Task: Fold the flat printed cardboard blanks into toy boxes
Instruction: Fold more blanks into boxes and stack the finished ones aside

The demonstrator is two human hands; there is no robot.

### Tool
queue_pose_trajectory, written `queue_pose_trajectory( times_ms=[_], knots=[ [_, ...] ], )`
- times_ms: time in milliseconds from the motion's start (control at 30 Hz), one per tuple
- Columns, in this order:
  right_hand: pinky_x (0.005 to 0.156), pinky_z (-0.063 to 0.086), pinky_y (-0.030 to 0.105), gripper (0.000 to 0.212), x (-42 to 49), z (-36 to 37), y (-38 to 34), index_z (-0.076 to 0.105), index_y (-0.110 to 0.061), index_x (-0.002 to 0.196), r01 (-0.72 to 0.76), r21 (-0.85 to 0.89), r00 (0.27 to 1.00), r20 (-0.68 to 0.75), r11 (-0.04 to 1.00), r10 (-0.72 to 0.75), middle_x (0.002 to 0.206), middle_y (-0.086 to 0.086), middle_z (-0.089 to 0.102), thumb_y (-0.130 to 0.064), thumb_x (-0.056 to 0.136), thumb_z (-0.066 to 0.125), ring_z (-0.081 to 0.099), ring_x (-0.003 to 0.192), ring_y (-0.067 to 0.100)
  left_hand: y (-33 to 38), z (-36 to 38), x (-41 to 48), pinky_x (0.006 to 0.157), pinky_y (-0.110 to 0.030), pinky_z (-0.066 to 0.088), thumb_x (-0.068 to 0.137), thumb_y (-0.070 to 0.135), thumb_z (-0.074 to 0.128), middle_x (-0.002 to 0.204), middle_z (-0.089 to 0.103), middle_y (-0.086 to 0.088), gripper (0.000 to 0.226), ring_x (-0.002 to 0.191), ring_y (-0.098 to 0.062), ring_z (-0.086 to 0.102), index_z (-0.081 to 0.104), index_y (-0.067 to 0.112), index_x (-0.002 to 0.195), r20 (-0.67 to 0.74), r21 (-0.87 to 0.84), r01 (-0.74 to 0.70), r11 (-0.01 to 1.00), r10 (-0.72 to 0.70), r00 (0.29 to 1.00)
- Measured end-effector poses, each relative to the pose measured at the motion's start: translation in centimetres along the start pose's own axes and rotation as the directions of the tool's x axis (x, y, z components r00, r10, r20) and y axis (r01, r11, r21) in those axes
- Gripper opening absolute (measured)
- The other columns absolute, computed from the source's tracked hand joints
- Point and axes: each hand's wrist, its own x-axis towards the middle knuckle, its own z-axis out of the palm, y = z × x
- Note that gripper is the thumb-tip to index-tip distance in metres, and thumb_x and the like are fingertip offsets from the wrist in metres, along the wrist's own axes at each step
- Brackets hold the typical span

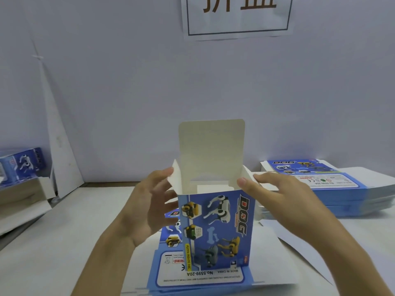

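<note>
Box (215,227) upright, open | left hand (147,201) beside | right hand (284,201) pinches flap (248,173)

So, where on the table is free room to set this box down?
Bare table front left, between the left hand and the carton. A narrow strip behind the box, before the wall. Crowded: the stack at right, and the blank under the box.

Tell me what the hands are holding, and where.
The upright blue printed cardboard box: right hand pinches its top right corner; left hand touches its upper left edge.
</note>
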Motion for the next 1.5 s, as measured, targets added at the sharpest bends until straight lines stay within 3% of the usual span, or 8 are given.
queue_pose_trajectory(
  times_ms=[133, 567, 767, 900, 1000, 1133, 1367, 1500],
  knots=[
    [0.05, 0.034, 0.007, 0.081, 0.0, -0.1, 0.0, 0.061, -0.029, 0.123, 0.021, 0.033, 0.999, 0.033, 0.999, -0.022, 0.106, -0.011, 0.07, -0.074, 0.063, 0.032, 0.05, 0.079, -0.012, -1.1, -2.0, 0.8, 0.105, -0.054, 0.036, 0.07, 0.042, 0.061, 0.115, 0.069, -0.009, 0.058, 0.111, -0.028, 0.06, 0.065, 0.011, 0.118, -0.035, -0.056, 0.059, 0.997, -0.061, 0.998],
    [0.048, 0.043, 0.006, 0.062, 0.2, 0.3, 0.9, 0.056, -0.037, 0.116, 0.055, 0.216, 0.986, 0.145, 0.975, -0.087, 0.089, -0.025, 0.068, -0.072, 0.067, 0.042, 0.062, 0.079, -0.013, -2.4, 0.1, 1.4, 0.111, -0.057, 0.031, 0.068, 0.073, 0.045, 0.143, 0.047, -0.016, 0.089, 0.133, -0.035, 0.044, 0.046, 0.021, 0.141, -0.099, 0.103, 0.149, 0.983, -0.139, 0.985],
    [0.088, 0.028, 0.013, 0.061, 0.3, 0.3, 1.3, 0.047, -0.041, 0.106, 0.138, 0.021, 0.99, -0.013, 0.99, -0.137, 0.157, -0.015, 0.018, -0.074, 0.057, 0.061, 0.025, 0.136, -0.006, -1.3, -0.3, 1.2, 0.082, -0.04, 0.056, 0.07, 0.074, 0.032, 0.089, 0.074, -0.01, 0.08, 0.089, -0.028, 0.069, 0.067, 0.008, 0.101, -0.2, 0.269, 0.061, 0.961, -0.006, 0.98],
    [0.065, 0.04, -0.001, 0.066, -0.2, 0.8, 0.3, 0.038, -0.039, 0.099, 0.213, 0.19, 0.977, -0.023, 0.958, -0.213, 0.101, -0.031, 0.05, -0.079, 0.049, 0.057, 0.043, 0.091, -0.029, -0.7, -0.5, 0.6, 0.091, -0.038, 0.052, 0.073, 0.078, 0.054, 0.106, 0.072, -0.003, 0.072, 0.099, -0.021, 0.069, 0.061, 0.024, 0.119, -0.033, 0.293, -0.08, 0.953, 0.093, 0.995],
    [0.068, 0.045, 0.002, 0.062, -0.5, 1.2, -0.2, 0.036, -0.045, 0.101, 0.285, 0.202, 0.958, -0.013, 0.937, -0.288, 0.1, -0.037, 0.05, -0.08, 0.054, 0.055, 0.046, 0.098, -0.021, -1.2, -0.1, 0.9, 0.098, -0.035, 0.05, 0.062, 0.065, 0.074, 0.125, 0.062, 0.008, 0.109, 0.112, -0.014, 0.063, 0.013, 0.04, 0.149, 0.115, 0.335, -0.136, 0.932, 0.103, 0.988],
    [0.068, 0.05, 0.013, 0.051, -0.9, 1.4, -0.7, 0.037, -0.043, 0.1, 0.293, 0.185, 0.956, -0.035, 0.938, -0.292, 0.101, -0.041, 0.047, -0.072, 0.064, 0.06, 0.053, 0.092, -0.012, -3.1, 1.5, 1.6, 0.095, -0.034, 0.053, 0.037, 0.053, 0.086, 0.149, 0.032, 0.014, 0.148, 0.127, -0.015, 0.051, -0.022, 0.058, 0.137, 0.164, 0.489, -0.224, 0.843, 0.163, 0.973],
    [0.078, 0.049, 0.016, 0.05, -0.9, 1.0, -0.3, 0.033, -0.049, 0.103, 0.291, 0.146, 0.954, 0.034, 0.945, -0.299, 0.102, -0.038, 0.045, -0.069, 0.068, 0.063, 0.051, 0.097, -0.015, -5.7, 1.8, 3.2, 0.078, -0.016, 0.055, 0.037, 0.049, 0.091, 0.126, 0.033, 0.044, 0.134, 0.112, 0.018, 0.048, -0.011, 0.081, 0.118, 0.049, 0.464, -0.402, 0.79, 0.43, 0.902],
    [0.095, 0.045, 0.023, 0.08, -0.6, 0.1, 0.3, 0.012, -0.069, 0.125, 0.201, 0.279, 0.946, 0.194, 0.939, -0.26, 0.132, -0.034, 0.036, -0.073, 0.064, 0.064, 0.046, 0.115, -0.012, -6.3, 1.2, 3.6, 0.075, -0.013, 0.053, 0.045, 0.037, 0.095, 0.122, 0.034, 0.051, 0.134, 0.113, 0.018, 0.048, -0.005, 0.077, 0.124, 0.031, 0.428, -0.434, 0.793, 0.467, 0.884]
  ],
)
